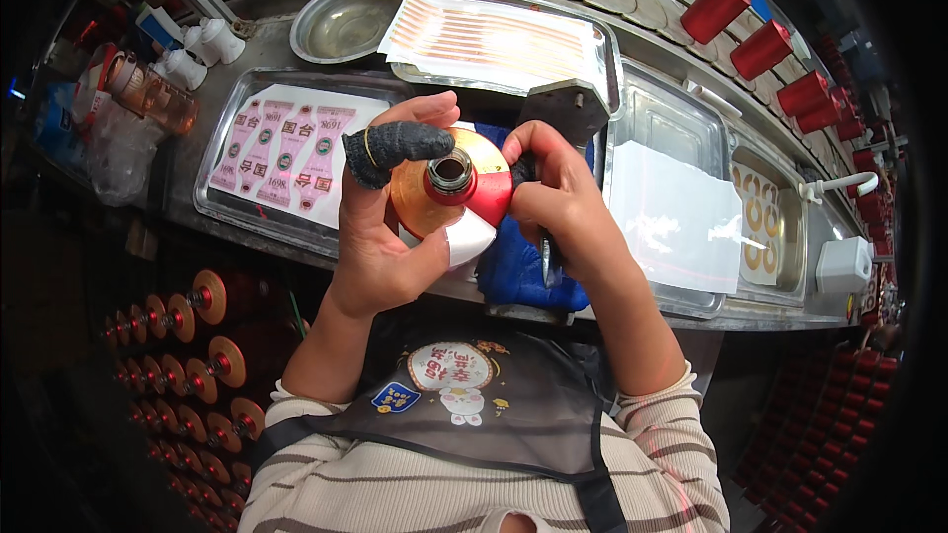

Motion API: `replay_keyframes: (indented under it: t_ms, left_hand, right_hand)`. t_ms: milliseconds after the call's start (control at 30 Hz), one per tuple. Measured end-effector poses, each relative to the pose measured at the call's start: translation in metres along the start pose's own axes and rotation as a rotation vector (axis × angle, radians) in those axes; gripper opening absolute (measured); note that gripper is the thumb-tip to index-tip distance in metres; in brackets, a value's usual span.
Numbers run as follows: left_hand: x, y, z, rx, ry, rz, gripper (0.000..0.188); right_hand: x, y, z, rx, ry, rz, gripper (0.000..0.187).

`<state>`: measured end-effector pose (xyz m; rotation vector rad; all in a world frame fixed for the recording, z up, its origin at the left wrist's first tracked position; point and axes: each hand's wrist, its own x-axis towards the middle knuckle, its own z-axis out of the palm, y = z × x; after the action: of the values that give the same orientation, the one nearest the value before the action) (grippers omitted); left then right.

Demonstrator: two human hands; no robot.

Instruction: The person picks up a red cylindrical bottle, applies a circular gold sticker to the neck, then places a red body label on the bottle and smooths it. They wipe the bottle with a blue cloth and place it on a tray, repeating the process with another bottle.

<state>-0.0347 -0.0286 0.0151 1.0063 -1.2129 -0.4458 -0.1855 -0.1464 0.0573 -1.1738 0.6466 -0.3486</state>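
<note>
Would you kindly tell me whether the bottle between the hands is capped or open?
It is open: the bottle shows an uncovered glass mouth from above, its dark opening plainly visible.

A red-and-gold bottle (452, 199) faces its open neck upward. The left hand (369, 249), one finger in a dark sleeve (395, 150), holds the bottle's left side; the right hand (568, 199) is at its right. Pink labels (281, 153) lie left of the bottle, a striped sheet (494, 39) beyond it, white sheet (671, 222) right.
</note>
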Motion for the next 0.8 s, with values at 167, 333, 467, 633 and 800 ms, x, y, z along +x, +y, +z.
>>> replay_keyframes:
  t_ms: [167,333,467,633,800]
  left_hand:
    - [0.006,0.017,0.011,-0.105,0.094,-0.075,0.072]
    - [0.005,0.026,0.017,0.059,0.122,-0.233,0.071]
    - [0.004,0.028,0.018,0.082,0.151,-0.314,0.07]
    - [0.001,0.029,0.007,-0.121,0.109,-0.296,0.069]
    - [-0.002,0.03,0.005,-0.203,0.113,-0.362,0.064]
  right_hand:
    - [-0.006,0.017,-0.018,0.05,0.081,-0.034,0.018]
    - [-0.018,0.028,-0.023,-0.034,0.162,-0.124,0.011]
    - [-0.029,0.03,-0.012,-0.067,0.163,-0.239,0.01]
    - [-0.024,0.023,-0.002,-0.105,0.15,-0.31,0.014]
    - [0.0,0.026,0.009,-0.151,0.158,-0.307,0.024]
